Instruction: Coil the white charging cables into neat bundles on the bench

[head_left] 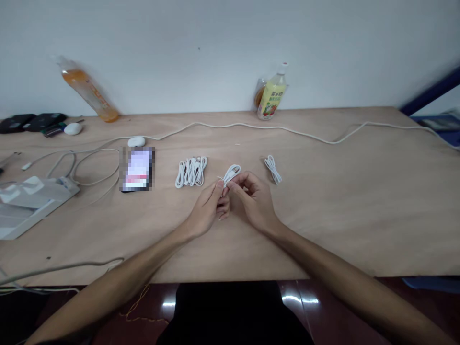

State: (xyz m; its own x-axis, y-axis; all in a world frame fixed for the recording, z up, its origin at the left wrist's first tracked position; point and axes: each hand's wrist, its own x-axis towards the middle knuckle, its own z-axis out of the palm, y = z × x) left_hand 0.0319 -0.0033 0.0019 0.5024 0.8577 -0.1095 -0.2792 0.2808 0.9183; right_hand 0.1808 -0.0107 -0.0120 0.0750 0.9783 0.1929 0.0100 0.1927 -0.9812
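Observation:
Between my two hands, just above the wooden table, is a small coiled white USB cable (232,171) with its metal plug showing. My left hand (209,203) pinches the lower end of the coil between thumb and finger. From the other side my right hand (253,194) grips the same end, fingertips meeting near the thin tie. To the left lies a row of several coiled white cables (191,171), side by side. One more coiled white cable (273,169) rests to the right of my right hand.
A blurred-out phone (138,168) and a white earbud case (136,142) lie left. A white cord (237,125) runs across the back. An orange drink bottle (89,91) and a yellow-labelled bottle (272,98) stand by the wall. White trays (39,206) sit at far left.

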